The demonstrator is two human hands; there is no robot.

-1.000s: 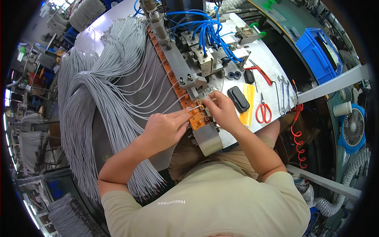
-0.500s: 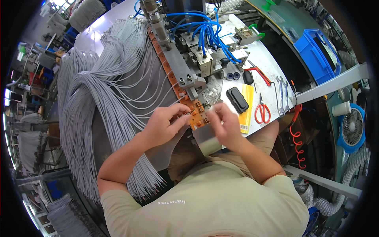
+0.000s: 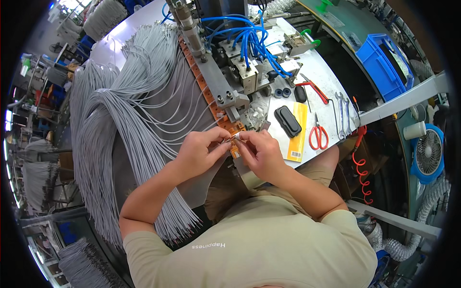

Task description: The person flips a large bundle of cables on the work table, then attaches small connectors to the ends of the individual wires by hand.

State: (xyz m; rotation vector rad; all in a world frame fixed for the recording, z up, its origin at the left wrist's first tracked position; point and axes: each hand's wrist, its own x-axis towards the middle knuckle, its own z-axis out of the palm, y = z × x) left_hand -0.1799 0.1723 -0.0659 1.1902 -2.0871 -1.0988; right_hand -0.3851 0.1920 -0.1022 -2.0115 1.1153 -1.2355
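My left hand [image 3: 199,151] is closed in a pinch on the end of a grey cable, whose thin wire tips show at the fingers. Meeting it fingertip to fingertip, my right hand [image 3: 263,152] pinches a small white connector [image 3: 236,137] against those wire ends. Both hands are over the near end of an orange fixture strip [image 3: 210,98], which partly disappears behind the fingers. To the left hangs a thick bundle of grey cables [image 3: 129,115], and several single cables run from it to the strip. A pile of small white connectors [image 3: 257,115] lies just beyond my right hand.
A metal machine [image 3: 213,81] with blue air tubes [image 3: 247,33] stands beyond my hands. On the white table at right lie a black case [image 3: 288,121], a yellow packet [image 3: 298,134], red-handled scissors [image 3: 318,137] and wrenches [image 3: 341,115]. Farther right are a blue bin [image 3: 384,67] and a fan [image 3: 428,153].
My right hand has moved left from beside the connector pile to meet my left hand, bringing a white connector to the wire ends. My left hand has barely moved.
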